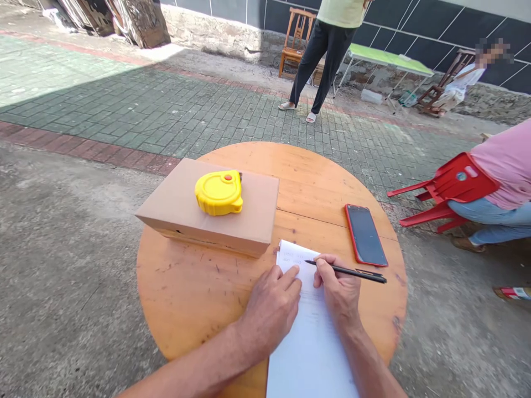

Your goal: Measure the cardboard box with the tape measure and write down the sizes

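Between the fingers of my right hand (338, 287) is a black pen (352, 271), its tip at the upper part of a white sheet of paper (309, 354). Faint handwritten marks show near the sheet's top. My left hand (276, 304) rests on the paper's left edge, fingers bent, loosely apart and touching the surface; its thumb is hidden. Beyond it sits a brown cardboard box (244, 232) with a yellow tape measure (218, 193) lying on top. To the right of my right hand lies a phone (365, 235) in a red case.
Everything lies on a round wooden table (199, 287). A person in pink sits on a red plastic chair (460, 177) at the right. Another person stands on the paving, near a wooden chair (296, 41) and a green folding table (390, 59); someone else sits at far right.
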Tool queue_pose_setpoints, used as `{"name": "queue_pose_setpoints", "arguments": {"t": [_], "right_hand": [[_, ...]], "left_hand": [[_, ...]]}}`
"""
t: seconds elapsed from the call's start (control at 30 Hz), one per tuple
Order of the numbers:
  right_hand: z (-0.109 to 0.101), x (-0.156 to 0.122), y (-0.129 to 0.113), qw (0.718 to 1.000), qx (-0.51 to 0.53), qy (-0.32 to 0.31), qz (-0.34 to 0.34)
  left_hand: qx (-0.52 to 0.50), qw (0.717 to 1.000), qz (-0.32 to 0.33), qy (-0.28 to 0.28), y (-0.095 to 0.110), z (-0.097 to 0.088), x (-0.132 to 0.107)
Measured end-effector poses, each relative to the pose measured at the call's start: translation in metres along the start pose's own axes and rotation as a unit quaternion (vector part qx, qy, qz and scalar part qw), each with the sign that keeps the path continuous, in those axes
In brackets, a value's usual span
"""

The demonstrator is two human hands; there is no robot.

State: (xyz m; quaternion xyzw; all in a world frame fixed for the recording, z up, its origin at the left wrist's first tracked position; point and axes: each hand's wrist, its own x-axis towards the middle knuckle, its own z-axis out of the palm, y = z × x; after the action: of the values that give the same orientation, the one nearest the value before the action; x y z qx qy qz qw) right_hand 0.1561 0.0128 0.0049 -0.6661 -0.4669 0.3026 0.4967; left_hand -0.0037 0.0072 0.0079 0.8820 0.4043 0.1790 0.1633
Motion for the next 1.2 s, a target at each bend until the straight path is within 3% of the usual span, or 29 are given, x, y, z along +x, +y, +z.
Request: {"name": "queue_pose_setpoints", "arguments": {"t": [0.23,0.5,0.67,0.8,0.87,0.97,1.1,1.13,1.2], "right_hand": [[0.001,0.000,-0.001,1.000,0.023,0.011,0.012],[0.002,0.003,-0.001,0.999,0.002,0.036,-0.038],[-0.001,0.008,-0.002,0.999,0.014,0.046,-0.008],[-0.019,0.006,-0.010,0.995,-0.047,-0.005,-0.091],[-0.033,0.003,-0.013,0.971,-0.154,-0.014,-0.182],[-0.049,-0.001,-0.011,0.887,-0.337,-0.049,-0.310],[-0.052,-0.007,0.000,0.775,-0.509,-0.139,-0.348],[-0.052,-0.009,0.002,0.764,-0.524,-0.144,-0.347],[-0.054,-0.014,0.003,0.772,-0.528,-0.119,-0.334]], "left_hand": [[0.005,1.000,-0.001,-0.003,0.001,-0.001,0.001],[0.000,1.000,-0.004,-0.007,0.001,-0.001,0.001],[0.006,1.000,-0.007,-0.010,0.001,-0.001,0.001],[0.006,1.000,-0.003,-0.008,0.000,-0.003,0.000],[0.004,1.000,0.001,-0.010,-0.001,-0.003,0.000],[-0.003,1.000,0.003,-0.017,-0.001,-0.004,0.000],[-0.001,0.999,-0.003,-0.033,0.002,-0.006,-0.002],[0.003,0.999,-0.003,-0.033,0.004,-0.007,-0.003],[0.013,0.999,-0.003,-0.031,0.006,-0.008,-0.003]]}}
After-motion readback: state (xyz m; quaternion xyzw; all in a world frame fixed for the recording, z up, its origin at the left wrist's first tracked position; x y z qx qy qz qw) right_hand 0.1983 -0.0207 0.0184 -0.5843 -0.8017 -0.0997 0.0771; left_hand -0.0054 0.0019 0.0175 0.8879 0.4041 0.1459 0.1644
